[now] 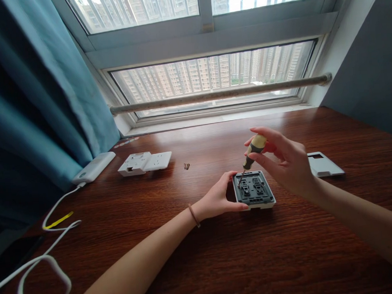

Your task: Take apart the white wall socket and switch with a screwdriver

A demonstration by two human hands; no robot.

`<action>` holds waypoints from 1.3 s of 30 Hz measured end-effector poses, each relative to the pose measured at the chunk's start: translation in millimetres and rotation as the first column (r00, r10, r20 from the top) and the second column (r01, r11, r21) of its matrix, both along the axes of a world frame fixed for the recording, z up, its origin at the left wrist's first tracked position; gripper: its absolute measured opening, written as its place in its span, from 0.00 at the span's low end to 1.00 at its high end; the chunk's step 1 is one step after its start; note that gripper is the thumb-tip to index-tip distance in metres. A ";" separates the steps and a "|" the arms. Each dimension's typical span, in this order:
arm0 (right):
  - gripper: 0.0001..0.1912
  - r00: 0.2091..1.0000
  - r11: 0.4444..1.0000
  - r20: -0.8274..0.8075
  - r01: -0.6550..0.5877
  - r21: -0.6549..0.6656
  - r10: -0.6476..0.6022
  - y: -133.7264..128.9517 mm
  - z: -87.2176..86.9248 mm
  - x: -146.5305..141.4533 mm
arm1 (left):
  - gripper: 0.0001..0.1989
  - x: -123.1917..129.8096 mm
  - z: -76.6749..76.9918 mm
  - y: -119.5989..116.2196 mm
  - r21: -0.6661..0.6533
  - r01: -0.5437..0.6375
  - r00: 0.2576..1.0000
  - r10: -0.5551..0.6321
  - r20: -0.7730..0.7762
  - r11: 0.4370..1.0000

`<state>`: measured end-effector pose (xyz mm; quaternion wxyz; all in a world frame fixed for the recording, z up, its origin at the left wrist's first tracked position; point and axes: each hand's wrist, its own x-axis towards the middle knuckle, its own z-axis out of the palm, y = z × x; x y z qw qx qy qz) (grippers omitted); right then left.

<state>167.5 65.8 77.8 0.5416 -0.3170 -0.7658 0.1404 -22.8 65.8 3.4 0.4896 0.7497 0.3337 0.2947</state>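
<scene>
A square wall switch (254, 188) with a white rim and a dark inner frame lies face up on the table. My left hand (221, 198) grips its left side, thumb along the near edge and fingers at the far left corner. In my right hand (280, 154) is a screwdriver (255, 151) with a yellow and dark grey handle, held between thumb and fingers. It leans over the switch, and its tip meets a screw spot at the frame's left side. Two or three small screws (187, 166) lie on the wood to the left, beyond my left hand.
A white switch cover (326, 164) lies right of my right hand. Far left sit a white socket part with an attached plate (143, 163), a white power strip (95, 167) with its cable (54, 206), and a yellow strip (60, 220). A blue curtain (50, 85) and a window bound the table (176, 256).
</scene>
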 end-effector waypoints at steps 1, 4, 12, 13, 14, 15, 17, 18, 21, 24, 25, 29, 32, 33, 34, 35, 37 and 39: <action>0.22 0.999 0.999 0.014 0.031 0.035 -0.031 -0.6 0.3 -0.1 | 0.41 0.3 -0.6 -0.2 -0.002 -0.003 1.000 0.003 -0.006 1.000; 0.22 0.991 0.984 0.050 0.113 0.138 -0.120 -2.4 0.5 -0.4 | 0.40 0.4 -1.4 -0.3 0.002 -0.012 1.000 0.012 -0.018 1.000; 0.26 0.988 0.988 0.023 -0.155 0.025 0.154 -2.2 -1.9 -1.1 | 0.38 0.3 0.7 -0.9 0.008 -0.001 1.000 0.001 -0.016 1.000; 0.27 0.982 0.982 0.016 -0.191 -0.007 0.191 -2.1 -1.7 -1.1 | 0.38 0.4 0.6 -0.9 0.009 -0.001 1.000 0.001 -0.013 1.000; 0.27 0.977 0.977 0.007 -0.212 -0.035 0.212 -1.9 -1.5 -1.0 | 0.38 0.4 0.3 -0.9 0.009 -0.002 1.000 0.002 -0.010 1.000; 0.27 0.976 0.975 -0.006 -0.216 -0.055 0.216 -1.6 -1.4 -0.8 | 0.38 0.4 -0.1 -0.9 0.007 -0.003 1.000 0.003 -0.008 1.000; 0.26 0.981 0.979 -0.044 -0.190 -0.080 0.187 -0.8 -1.8 -0.5 | 0.39 0.2 -1.2 -0.8 -0.005 -0.006 1.000 0.006 -0.005 1.000; 0.26 0.984 0.982 -0.064 -0.171 -0.087 0.165 -0.2 -2.4 -0.5 | 0.39 0.1 -1.8 -0.7 -0.010 -0.008 1.000 0.007 -0.005 1.000; 0.25 0.989 0.988 -0.093 -0.122 -0.099 0.113 1.3 -5.3 -1.0 | 0.40 0.0 -3.2 -0.6 -0.008 -0.015 1.000 0.015 -0.013 1.000; 0.24 0.995 0.995 -0.079 -0.058 -0.075 0.052 1.5 -7.6 -1.8 | 0.40 0.1 -3.3 -0.7 -0.001 -0.021 1.000 0.021 -0.021 1.000; 0.24 0.997 0.998 -0.067 -0.033 -0.055 0.029 1.2 -7.9 -1.9 | 0.39 0.1 -3.0 -0.7 -0.001 -0.020 1.000 0.020 -0.021 1.000; 0.25 0.997 0.995 0.027 0.070 0.077 -0.072 -0.9 -6.9 -1.8 | 0.39 0.0 -1.6 -0.6 0.003 -0.021 0.999 0.021 -0.029 1.000; 0.27 0.990 0.979 0.064 0.114 0.166 -0.126 -2.4 -6.2 -1.6 | 0.40 -0.1 -1.6 -0.1 0.009 -0.021 0.999 0.021 -0.036 1.000; 0.27 0.990 0.978 0.076 0.107 0.178 -0.122 -2.7 -5.8 -1.7 | 0.40 0.0 -1.8 0.0 0.012 -0.019 0.999 0.020 -0.035 1.000; 0.28 0.990 0.980 0.094 0.084 0.180 -0.102 -3.0 -5.1 -1.7 | 0.39 0.2 -2.0 0.0 0.015 -0.018 0.999 0.018 -0.032 1.000; 0.28 0.992 0.984 0.110 0.048 0.170 -0.067 -3.2 -3.9 -1.8 | 0.39 0.4 -2.0 -0.1 0.015 -0.017 0.999 0.018 -0.029 1.000; 0.28 0.991 0.992 0.133 -0.047 0.113 0.032 -3.2 0.0 -1.6 | 0.38 0.8 -1.7 -0.5 0.011 -0.016 1.000 0.016 -0.020 1.000; 0.27 0.983 0.990 0.127 -0.138 0.030 0.133 -2.8 5.3 -0.7 | 0.38 1.1 -0.5 -1.1 0.008 -0.014 1.000 0.014 -0.011 1.000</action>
